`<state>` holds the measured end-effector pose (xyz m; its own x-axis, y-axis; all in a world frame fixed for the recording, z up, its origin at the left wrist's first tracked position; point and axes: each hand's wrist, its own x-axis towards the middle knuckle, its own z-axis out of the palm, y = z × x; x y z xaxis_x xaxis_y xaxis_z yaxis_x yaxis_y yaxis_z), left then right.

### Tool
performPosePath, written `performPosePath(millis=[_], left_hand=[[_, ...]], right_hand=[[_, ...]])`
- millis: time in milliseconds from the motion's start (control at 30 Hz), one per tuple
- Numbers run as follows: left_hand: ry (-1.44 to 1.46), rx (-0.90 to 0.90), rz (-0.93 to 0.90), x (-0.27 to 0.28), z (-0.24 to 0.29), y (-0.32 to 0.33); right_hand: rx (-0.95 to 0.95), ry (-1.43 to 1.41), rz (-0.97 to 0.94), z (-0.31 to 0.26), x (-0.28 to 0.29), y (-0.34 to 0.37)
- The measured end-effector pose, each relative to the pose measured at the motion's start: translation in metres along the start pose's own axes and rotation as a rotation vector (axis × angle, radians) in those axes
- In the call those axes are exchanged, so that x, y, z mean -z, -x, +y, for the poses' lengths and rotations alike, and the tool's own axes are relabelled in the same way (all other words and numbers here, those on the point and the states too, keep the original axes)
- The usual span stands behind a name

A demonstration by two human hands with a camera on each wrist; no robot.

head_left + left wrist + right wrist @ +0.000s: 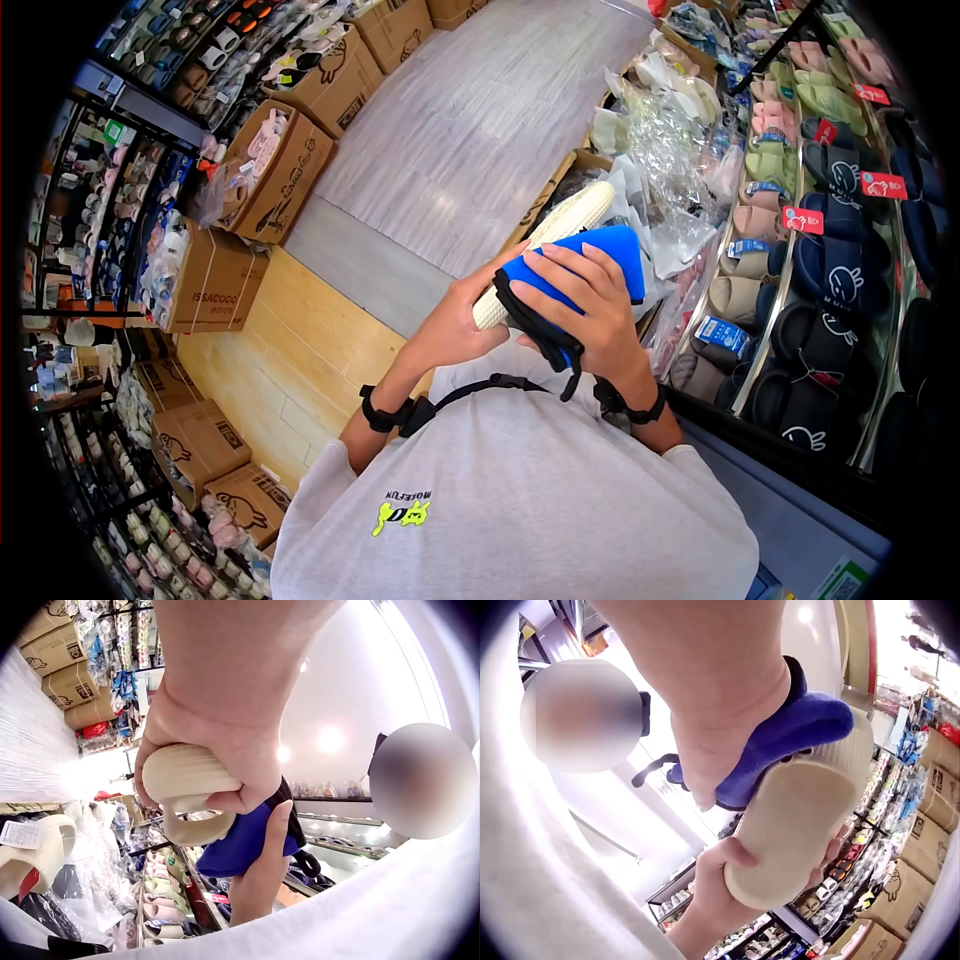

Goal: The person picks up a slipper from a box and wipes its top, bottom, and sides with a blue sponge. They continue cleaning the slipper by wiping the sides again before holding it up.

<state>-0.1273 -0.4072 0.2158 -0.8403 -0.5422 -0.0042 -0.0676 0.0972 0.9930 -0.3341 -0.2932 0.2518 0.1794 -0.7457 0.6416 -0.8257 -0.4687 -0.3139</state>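
A cream slipper (580, 212) with a ribbed upper is held in my left hand (457, 318) in front of the chest. In the right wrist view the smooth cream sole (795, 825) shows, with left fingers and thumb along its edges. My right hand (597, 300) holds a soft blue cleaning pad (612, 252) with black edging and a dangling black cord (572, 385). The pad lies against the slipper, its fuzzy blue face (802, 727) folded over the upper. From the left wrist view, the left hand (217, 742) curls over the slipper (191, 776), thumb near its opening.
On the right, a sloping rack carries rows of slippers (845, 285). Beside it an open box holds clear plastic bags (672, 150). Cardboard boxes (275, 170) line the left of the aisle floor (440, 130), with shelves of footwear behind.
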Motion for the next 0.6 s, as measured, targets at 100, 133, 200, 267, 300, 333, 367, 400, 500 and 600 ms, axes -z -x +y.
performPosePath(millis=[100, 133, 200, 267, 300, 333, 367, 400, 500, 600], left_hand=[[-0.037, -0.110, 0.036, -0.005, 0.005, -0.002], [-0.031, -0.072, 0.029, -0.005, 0.009, -0.002], [-0.027, -0.040, 0.018, -0.004, 0.010, -0.003], [-0.028, -0.040, 0.045, -0.003, 0.006, -0.001], [-0.028, -0.043, 0.045, -0.003, 0.003, -0.001], [-0.047, -0.093, 0.056, -0.002, 0.001, 0.000], [-0.066, -0.142, 0.066, -0.001, 0.001, 0.000], [-0.070, -0.142, 0.072, -0.001, 0.005, 0.000], [0.001, -0.075, 0.078, -0.001, 0.006, -0.002], [0.005, -0.086, 0.074, -0.002, 0.006, -0.001]], right_hand=[[0.019, 0.011, 0.008, -0.011, -0.006, 0.001], [0.052, 0.002, -0.025, -0.014, -0.008, 0.003], [0.097, -0.013, -0.067, -0.013, -0.010, 0.005], [0.084, -0.043, -0.070, -0.010, -0.004, 0.001], [0.070, -0.077, -0.075, -0.009, -0.002, -0.001], [0.050, -0.067, -0.058, -0.007, -0.002, -0.001], [0.053, -0.066, -0.057, -0.007, -0.003, -0.002], [0.040, -0.059, -0.038, -0.008, -0.005, -0.002], [0.079, -0.020, -0.051, -0.014, -0.011, -0.004], [0.142, -0.005, -0.099, -0.011, -0.012, -0.002]])
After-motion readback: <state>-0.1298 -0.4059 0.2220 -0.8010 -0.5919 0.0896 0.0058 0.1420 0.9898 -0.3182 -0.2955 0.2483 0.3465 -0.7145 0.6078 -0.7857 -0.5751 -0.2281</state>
